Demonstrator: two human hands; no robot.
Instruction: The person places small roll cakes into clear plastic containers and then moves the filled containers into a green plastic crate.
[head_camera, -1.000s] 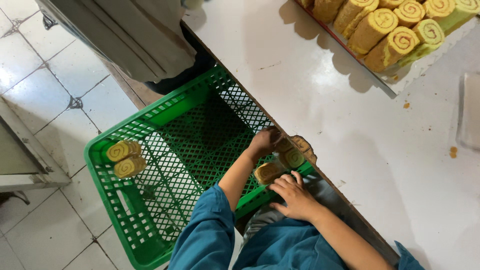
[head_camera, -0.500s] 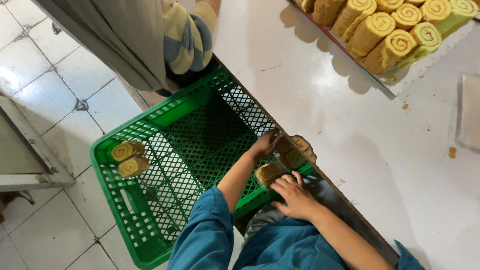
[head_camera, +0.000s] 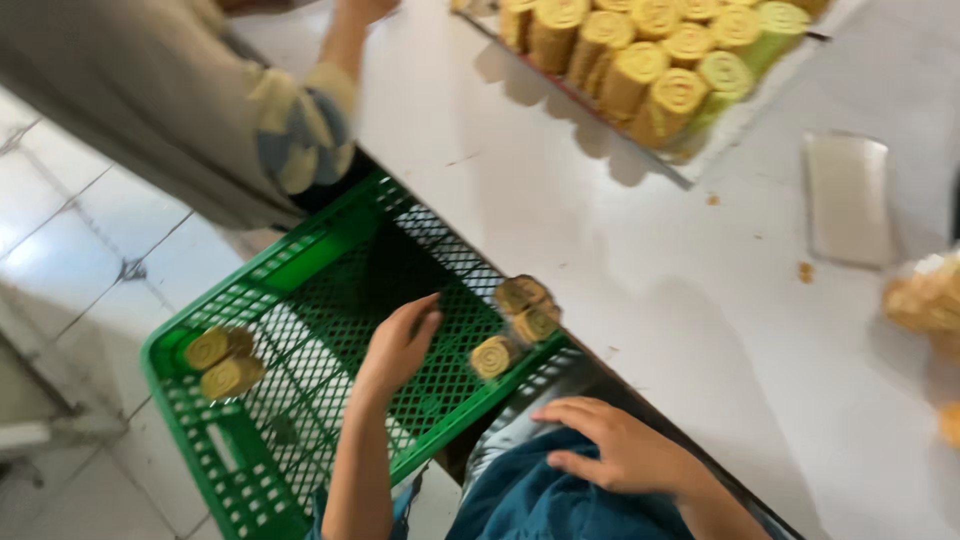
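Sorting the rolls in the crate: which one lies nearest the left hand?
The single swirl-faced roll, just right of the left hand and lowest of the three near the table; the far-corner pair lies much farther.

Small bakery workroom, metal tray of yellow swirled roll cakes (head_camera: 640, 60) sitting on long white worktable (head_camera: 620, 260), green plastic lattice crate (head_camera: 300, 380) resting over white tiled floor (head_camera: 70, 250)

Tray of swirl rolls (head_camera: 655, 75), white table (head_camera: 640, 270), co-worker's sleeve (head_camera: 295, 135), tiled floor (head_camera: 70, 250)
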